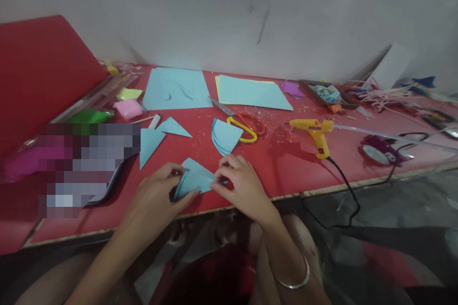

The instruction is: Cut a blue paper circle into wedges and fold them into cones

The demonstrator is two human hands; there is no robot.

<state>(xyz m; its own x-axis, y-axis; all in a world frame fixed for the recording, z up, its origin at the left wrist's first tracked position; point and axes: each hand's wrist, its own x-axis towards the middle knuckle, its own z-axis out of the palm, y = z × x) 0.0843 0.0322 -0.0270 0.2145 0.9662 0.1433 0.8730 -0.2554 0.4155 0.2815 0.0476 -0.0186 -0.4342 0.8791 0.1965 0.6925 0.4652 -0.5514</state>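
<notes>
A folded light-blue paper wedge (pixel 196 177) lies at the front of the red table, between my two hands. My left hand (pixel 165 188) grips its wide, curved end between thumb and fingers. At the narrow tip, my right hand (pixel 239 182) pinches the paper. Just beyond sits a second folded blue paper piece (pixel 226 136) with dark curved lines along its left edge. It touches the scissors (pixel 246 128), which have yellow and red handles and slightly parted blades. To the left rest blue paper scraps (pixel 175 127), cut into triangles.
A yellow hot glue gun (pixel 313 129) with a black cord stands at right, near a purple and white device (pixel 379 150). Blue sheets (pixel 252 91) lie at the back. A blurred-out flat object (pixel 93 164) and a pink packet (pixel 129 108) are left.
</notes>
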